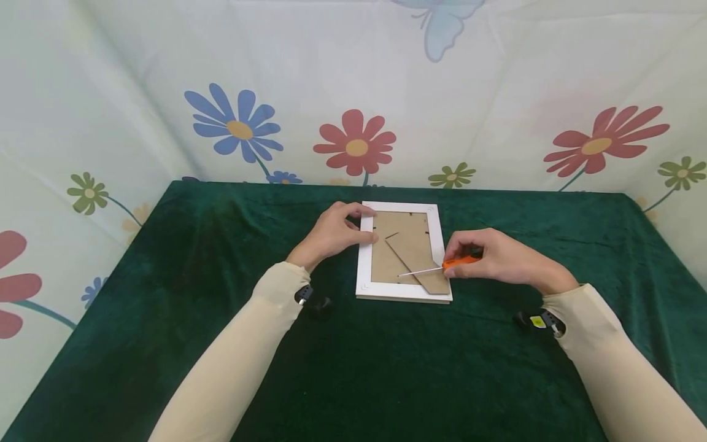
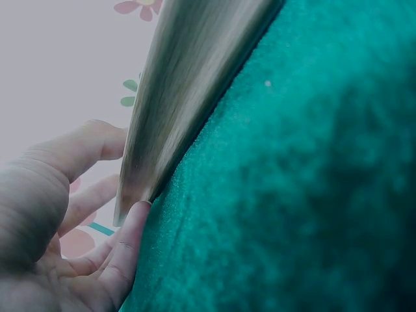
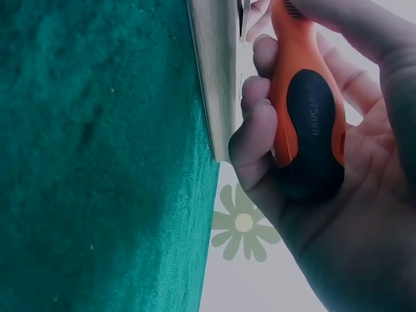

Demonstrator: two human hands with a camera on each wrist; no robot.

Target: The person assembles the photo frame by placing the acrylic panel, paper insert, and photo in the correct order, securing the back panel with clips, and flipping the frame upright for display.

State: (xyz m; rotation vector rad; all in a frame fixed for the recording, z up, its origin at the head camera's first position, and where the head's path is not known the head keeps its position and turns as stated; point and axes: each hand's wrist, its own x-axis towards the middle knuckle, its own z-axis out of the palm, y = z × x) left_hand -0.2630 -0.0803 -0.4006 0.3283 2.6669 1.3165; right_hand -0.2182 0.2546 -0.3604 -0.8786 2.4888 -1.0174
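Note:
A white picture frame lies face down on the green cloth, its brown backing board and slanted stand leg uppermost. At its left side, my left hand holds the frame's edge, thumb on the back face. The left wrist view shows those fingers about a corner of the wooden side. An orange and black screwdriver is gripped in my right hand at the frame's right side. Its thin shaft points left across the stand leg, with the tip near the board's lower edge.
Dark green cloth covers the table around the frame. Behind it hangs a white curtain printed with flowers. Small dark bent tabs sit along the edge of the backing board.

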